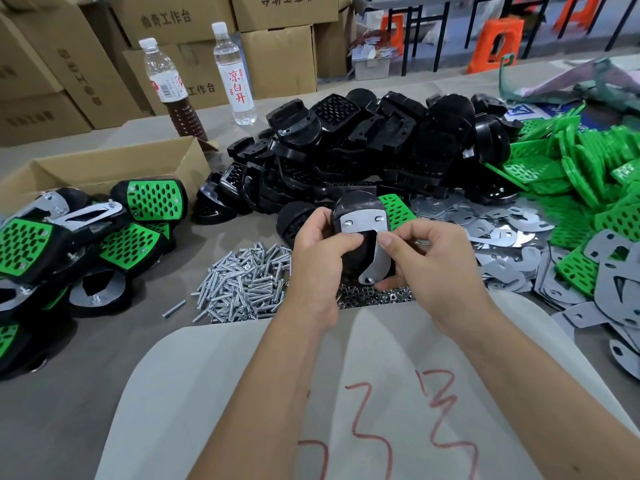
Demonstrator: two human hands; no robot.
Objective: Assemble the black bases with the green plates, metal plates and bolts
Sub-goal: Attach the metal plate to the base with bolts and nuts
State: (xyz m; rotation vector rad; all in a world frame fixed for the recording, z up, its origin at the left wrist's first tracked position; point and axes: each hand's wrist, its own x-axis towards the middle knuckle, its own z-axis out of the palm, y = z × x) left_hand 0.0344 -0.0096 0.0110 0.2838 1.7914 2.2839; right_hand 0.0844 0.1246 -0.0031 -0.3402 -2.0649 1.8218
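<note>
Both hands (367,254) around black base (353,206)

Readable text, placed relative to the clear water bottle (231,69). Its white label carries red vertical characters "凉白开". Left of it, the bottle of brown liquid (168,88) bears a red-and-white label too small to read. Behind and above both, a cardboard carton (173,19) shows "工作台" preceded by two blurred characters; the carton (277,60) directly behind the bottle repeats "工作台". Red handwritten strokes on the pale cloth (381,427) nearest the camera cannot be deciphered.
</note>
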